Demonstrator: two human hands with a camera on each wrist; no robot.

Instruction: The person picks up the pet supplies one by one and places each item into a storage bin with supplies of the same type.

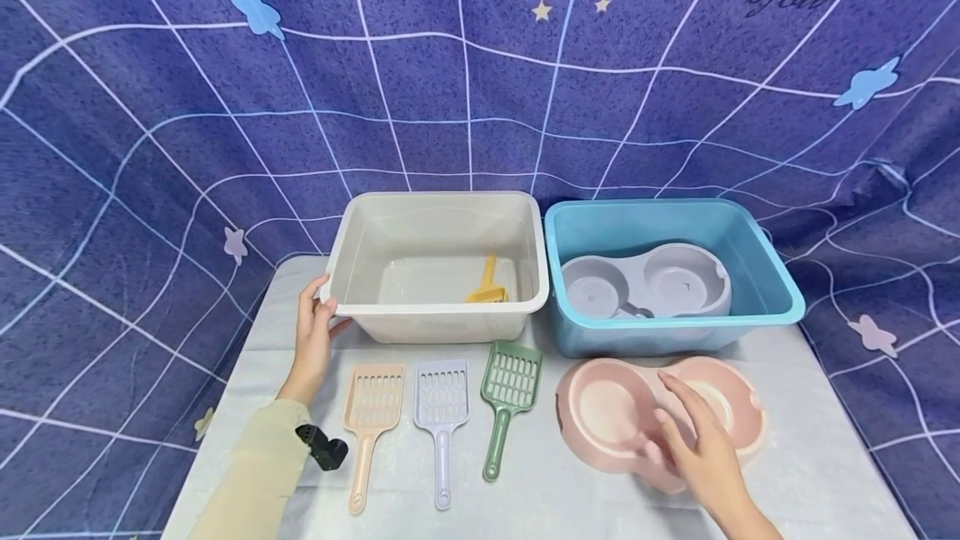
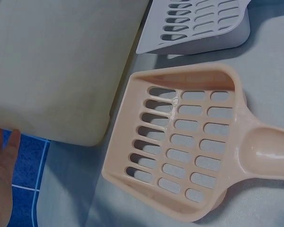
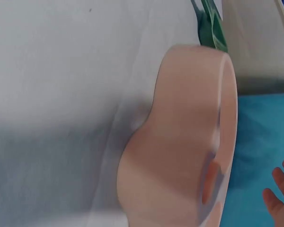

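Note:
My left hand (image 1: 313, 340) is at the front left corner of a beige litter box (image 1: 442, 322), its fingers touching the rim and side; in the left wrist view its fingers (image 2: 9, 149) look straight against the wall. A yellow litter scoop (image 1: 489, 283) lies inside that box. On the right, my right hand (image 1: 701, 444) hovers over a pink double pet bowl (image 1: 603, 407), fingers spread and nothing held. The right wrist view shows this bowl (image 3: 184, 109) from its side, with the fingers apart from it.
A blue litter box (image 1: 675, 336) stands right of the beige one, with a grey double bowl (image 1: 637, 269) inside. Peach (image 1: 375, 398), lavender (image 1: 441, 398) and green (image 1: 512, 377) scoops lie in a row in front. A purple patterned curtain (image 1: 420, 82) hangs behind the table.

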